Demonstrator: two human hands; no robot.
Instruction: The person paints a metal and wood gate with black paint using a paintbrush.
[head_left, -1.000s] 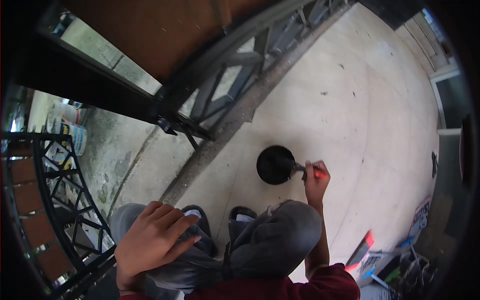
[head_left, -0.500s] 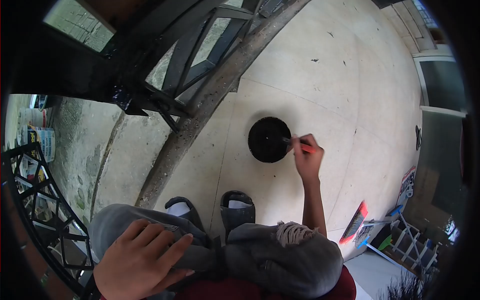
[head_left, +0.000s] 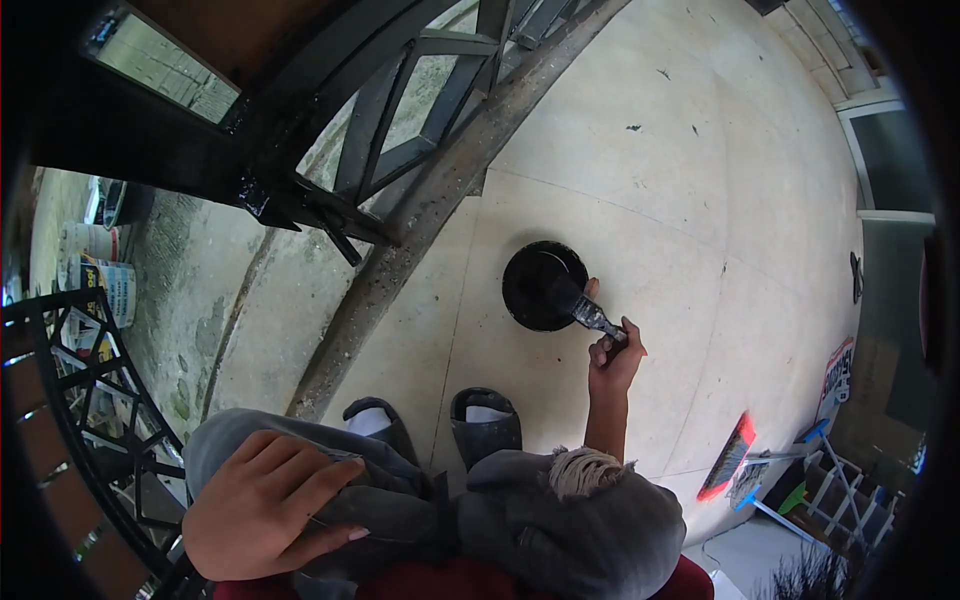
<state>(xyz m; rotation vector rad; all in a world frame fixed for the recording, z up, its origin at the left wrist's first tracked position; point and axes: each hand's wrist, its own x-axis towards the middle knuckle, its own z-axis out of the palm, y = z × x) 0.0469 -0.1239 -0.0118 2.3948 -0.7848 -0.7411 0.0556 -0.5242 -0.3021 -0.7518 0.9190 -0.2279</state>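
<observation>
A round black container (head_left: 527, 309) with dark contents stands on the pale tiled floor. My right hand (head_left: 614, 362) is just beyond its lower right edge, closed around the handle of a paintbrush (head_left: 596, 318). The dark bristles lie over the container's rim, pointing up and left. My left hand (head_left: 268, 505) rests on my left knee, palm down, fingers apart, holding nothing. At the upper left is a metal frame (head_left: 395, 160) with glossy black paint on its near part.
My feet in dark sandals (head_left: 486, 428) are below the container. A black lattice piece (head_left: 105, 400) and buckets (head_left: 112, 285) are at the left. A red-bristled broom (head_left: 727, 455) and a ladder (head_left: 848, 492) are at the lower right.
The brush has lifted and tilted across the rim, showing more of its bristles and metal band. My right hand has moved down and regripped the handle. My left hand has barely shifted.
</observation>
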